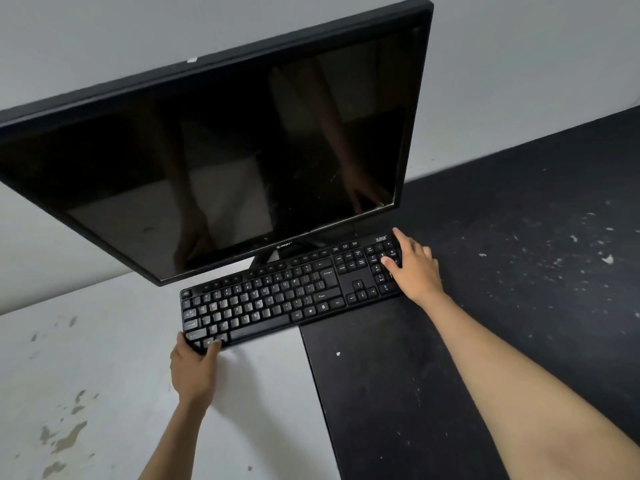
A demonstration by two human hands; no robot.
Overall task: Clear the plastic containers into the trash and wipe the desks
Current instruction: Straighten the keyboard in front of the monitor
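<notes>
- Your left hand (pixel 192 367) grips the near left corner of the black keyboard (pixel 287 292): the fingers (pixel 212 348) curl up over the front edge by the bottom-row keys, and the thumb sits against the left end.
- Your right hand (pixel 414 268) lies over the far right end of the keyboard, fingers spread across the number pad and palm at the right edge; you cannot tell whether they wrap under the edge or only rest on the keys.
- The keyboard lies slanted between your two hands, its left end nearer you and its right end farther away.
- It bridges two desks: the left part sits over the white desk (pixel 104 375), the right part over the black desk (pixel 519 271), and the seam between them runs toward you from under the keyboard's middle.
- Just behind the keyboard stands a black monitor (pixel 221 150), screen dark, its lower edge overhanging the keyboard's function-key row and its stand foot touching or just behind the keyboard's back edge.
- Left of the keyboard, the white desk shows brownish stains and chipped patches.
- Right of the keyboard, the black desk is speckled with pale flecks and scuffs.
- Behind the monitor a plain grey wall (pixel 519 64) meets both desks.
- No plastic container shows anywhere around the keyboard.
</notes>
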